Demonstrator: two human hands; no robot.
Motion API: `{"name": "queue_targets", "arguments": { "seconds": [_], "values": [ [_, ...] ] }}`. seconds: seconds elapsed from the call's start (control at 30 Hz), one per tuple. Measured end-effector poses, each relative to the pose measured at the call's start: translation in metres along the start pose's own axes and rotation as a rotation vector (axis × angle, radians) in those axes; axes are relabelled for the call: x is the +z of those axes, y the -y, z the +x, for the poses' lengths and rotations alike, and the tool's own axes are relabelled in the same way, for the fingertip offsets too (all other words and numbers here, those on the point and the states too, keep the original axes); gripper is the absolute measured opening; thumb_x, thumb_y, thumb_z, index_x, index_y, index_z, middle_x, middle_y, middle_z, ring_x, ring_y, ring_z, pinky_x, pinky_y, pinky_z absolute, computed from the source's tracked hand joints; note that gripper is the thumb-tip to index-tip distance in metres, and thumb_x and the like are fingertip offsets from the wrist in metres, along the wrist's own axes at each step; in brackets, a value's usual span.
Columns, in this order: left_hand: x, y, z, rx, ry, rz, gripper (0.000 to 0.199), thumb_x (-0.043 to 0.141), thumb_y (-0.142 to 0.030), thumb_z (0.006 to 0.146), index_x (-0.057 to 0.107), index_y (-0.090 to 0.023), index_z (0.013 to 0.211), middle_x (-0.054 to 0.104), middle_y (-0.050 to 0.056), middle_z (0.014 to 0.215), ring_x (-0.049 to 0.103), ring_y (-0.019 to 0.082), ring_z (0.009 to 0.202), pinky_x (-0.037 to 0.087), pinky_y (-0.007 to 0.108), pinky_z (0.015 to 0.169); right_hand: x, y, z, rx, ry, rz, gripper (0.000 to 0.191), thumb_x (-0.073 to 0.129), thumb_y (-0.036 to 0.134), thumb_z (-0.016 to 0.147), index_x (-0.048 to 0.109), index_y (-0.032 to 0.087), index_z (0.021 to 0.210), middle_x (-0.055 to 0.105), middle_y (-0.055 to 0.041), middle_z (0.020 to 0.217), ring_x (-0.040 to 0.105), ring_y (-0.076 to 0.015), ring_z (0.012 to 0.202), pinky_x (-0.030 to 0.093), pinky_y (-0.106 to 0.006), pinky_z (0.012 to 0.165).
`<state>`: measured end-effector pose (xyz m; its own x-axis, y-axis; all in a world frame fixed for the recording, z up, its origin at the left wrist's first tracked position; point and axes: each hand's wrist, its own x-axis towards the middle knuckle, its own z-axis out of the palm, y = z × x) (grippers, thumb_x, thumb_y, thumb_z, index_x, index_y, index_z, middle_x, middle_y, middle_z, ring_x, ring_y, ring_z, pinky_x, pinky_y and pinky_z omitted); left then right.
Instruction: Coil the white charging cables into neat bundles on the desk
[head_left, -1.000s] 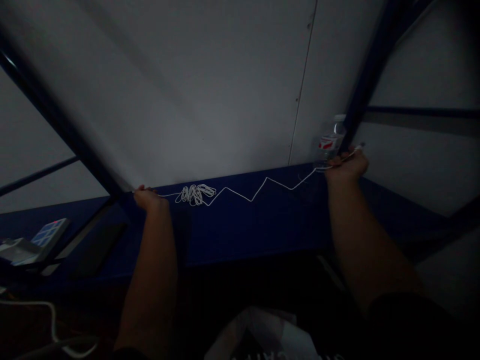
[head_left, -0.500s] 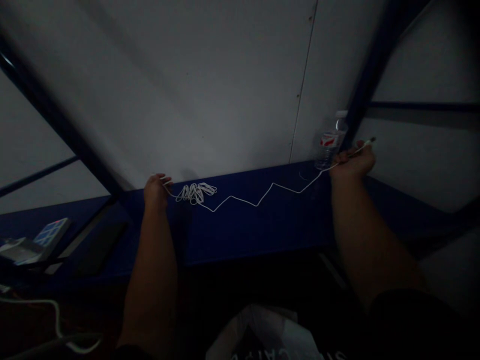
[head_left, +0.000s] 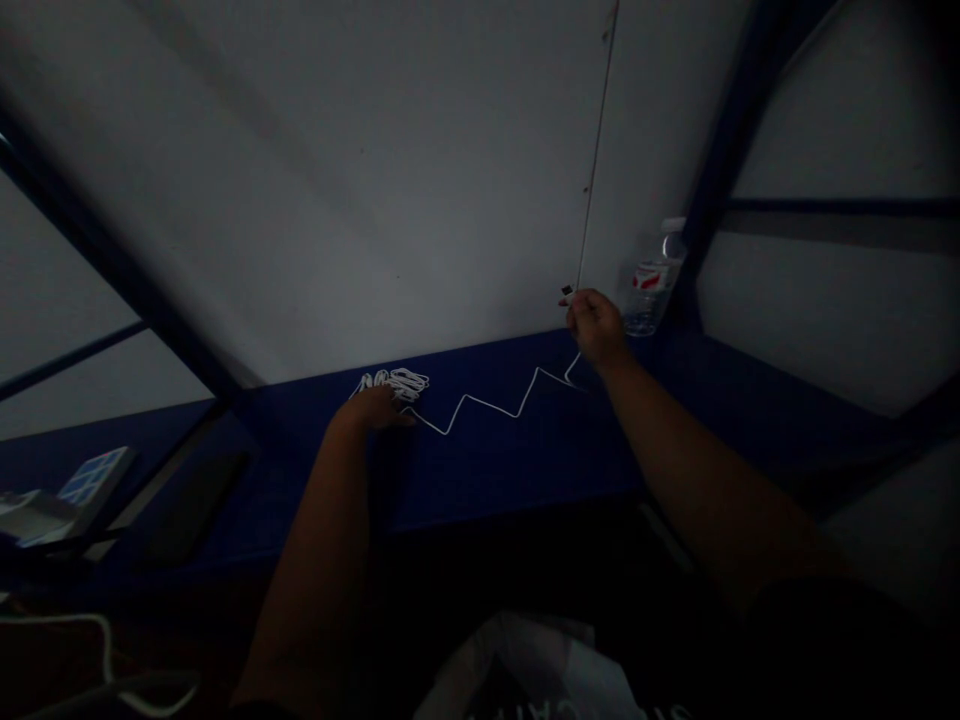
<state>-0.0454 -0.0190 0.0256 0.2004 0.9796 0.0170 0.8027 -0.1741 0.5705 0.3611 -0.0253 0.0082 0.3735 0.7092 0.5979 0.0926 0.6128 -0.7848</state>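
A thin white cable runs in zigzag bends across the blue shelf, from a loosely coiled bundle on the left to my right hand. My right hand is raised over the shelf's back edge, pinching the cable close to its end. A dark-tipped plug, which looks like a USB connector, sticks out past the fingertips. Low at the near side of the bundle is my left hand, thumb and fingers apart; the fingertips partly cover the coils, and whether they press on them is hard to see.
A clear plastic bottle with a red and white label stands right of my right hand. Blue frame posts slant at both sides. A dark flat object and a blue-and-white box lie to the left. The scene is dim.
My right hand has moved left, away from the bottle, with the cable end. My left hand has moved right to the coiled bundle, and the cable piece between its fingers is no longer visible there.
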Motion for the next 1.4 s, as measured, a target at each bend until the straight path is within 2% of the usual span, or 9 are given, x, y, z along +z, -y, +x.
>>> {"name": "queue_targets", "arguments": {
  "seconds": [0.1,0.17,0.3,0.4,0.57,0.87,1.03,1.17,1.4],
  "values": [
    [-0.004,-0.003,-0.003,-0.018,0.061,0.051,0.034,0.088,-0.030,0.041,0.056,-0.022,0.050,0.058,0.002,0.054,0.058,0.024,0.065,0.044,0.032,0.068,0.003,0.002,-0.003,-0.029,0.041,-0.046,0.029,0.063,0.050,0.086,0.058,0.022,0.081,0.053,0.0019,0.066,0.048,-0.0098,0.058,0.034,-0.020,0.048],
    [-0.003,-0.007,-0.003,0.013,0.002,-0.046,0.029,0.084,-0.035,0.051,0.059,-0.022,0.054,0.059,0.003,0.056,0.056,0.021,0.063,0.043,0.030,0.064,0.004,0.001,-0.003,-0.047,0.060,-0.052,0.032,0.061,0.052,0.086,0.058,0.021,0.081,0.053,0.0016,0.067,0.047,-0.0092,0.057,0.033,-0.020,0.047],
    [0.008,-0.019,-0.001,0.127,-0.188,-0.293,0.031,0.062,-0.051,0.079,0.066,-0.020,0.082,0.068,0.006,0.078,0.062,0.020,0.073,0.046,0.029,0.066,0.007,-0.001,-0.004,-0.051,0.073,-0.018,0.035,0.058,0.057,0.088,0.059,0.022,0.082,0.051,0.0020,0.065,0.041,-0.0079,0.051,0.031,-0.020,0.044],
    [0.019,-0.028,0.002,0.164,-0.290,-0.535,0.036,0.055,-0.054,0.084,0.060,-0.019,0.094,0.069,0.009,0.096,0.065,0.020,0.085,0.050,0.030,0.074,0.009,0.001,-0.005,-0.050,0.075,0.032,0.036,0.055,0.057,0.089,0.059,0.022,0.085,0.049,0.0026,0.063,0.040,-0.0072,0.047,0.030,-0.020,0.042],
    [0.036,-0.041,0.005,0.056,-0.110,-0.967,0.036,0.051,-0.054,0.088,0.042,-0.025,0.106,0.070,0.011,0.106,0.071,0.021,0.082,0.055,0.038,0.074,0.015,0.003,-0.006,-0.007,-0.002,0.128,0.037,0.055,0.060,0.088,0.058,0.023,0.087,0.050,0.0030,0.064,0.039,-0.0066,0.044,0.032,-0.021,0.040],
    [0.069,-0.052,0.005,0.031,0.022,-0.816,0.027,0.059,-0.042,0.087,0.047,-0.022,0.100,0.071,0.010,0.091,0.070,0.020,0.077,0.055,0.035,0.071,0.047,-0.009,-0.020,0.123,-0.056,0.206,0.043,0.047,0.069,0.087,0.048,0.027,0.095,0.056,0.0024,0.072,0.057,-0.0124,0.056,0.051,-0.027,0.055],
    [0.085,-0.051,0.012,-0.026,0.039,-0.896,0.018,0.056,-0.034,0.089,0.045,-0.021,0.095,0.072,0.009,0.094,0.070,0.018,0.080,0.055,0.036,0.079,0.070,-0.035,-0.031,0.455,-0.194,0.161,0.026,0.045,0.051,0.092,0.044,0.025,0.091,0.057,0.0022,0.069,0.060,-0.0132,0.058,0.053,-0.028,0.058],
    [0.096,-0.055,0.015,-0.030,0.051,-0.982,0.016,0.054,-0.033,0.091,0.044,-0.021,0.095,0.072,0.010,0.095,0.071,0.018,0.085,0.054,0.037,0.084,0.085,-0.041,-0.043,0.731,-0.120,0.203,0.012,0.045,0.037,0.092,0.043,0.025,0.091,0.060,0.0011,0.073,0.063,-0.0147,0.058,0.054,-0.031,0.057],
    [0.105,-0.075,0.007,0.021,0.123,-1.077,0.028,0.058,-0.043,0.090,0.044,-0.023,0.102,0.069,0.005,0.088,0.070,0.018,0.080,0.054,0.037,0.082,0.117,-0.023,-0.057,0.681,-0.068,0.388,0.016,0.046,0.041,0.093,0.042,0.025,0.092,0.059,0.0032,0.067,0.064,-0.0152,0.056,0.054,-0.030,0.053]
  ]
}}
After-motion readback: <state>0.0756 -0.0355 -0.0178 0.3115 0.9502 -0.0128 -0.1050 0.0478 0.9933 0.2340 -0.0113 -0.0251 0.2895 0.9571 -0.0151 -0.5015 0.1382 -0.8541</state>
